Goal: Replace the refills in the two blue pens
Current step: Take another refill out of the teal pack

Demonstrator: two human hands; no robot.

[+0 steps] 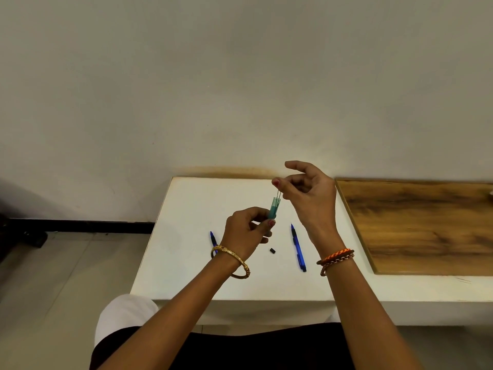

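Left hand [246, 231] gripped a small green tube [274, 208] by its lower end and kept it upright above the middle of the desk [186, 209], probably so that the thin leads [279, 194] inside would not fall out. Right hand [306, 193] was above the tube's open top, thumb and forefinger pinched together on the leads that stuck out; the other fingers were spread away, perhaps to leave a free view. One pen [298, 248] lay on the desk under the right wrist, its tip toward the far edge. Second pen [213, 239] lay nearer the left edge, mostly hidden behind the left wrist. A little black cap [272, 250] rested between them, probably the tube's stopper, put aside within reach.
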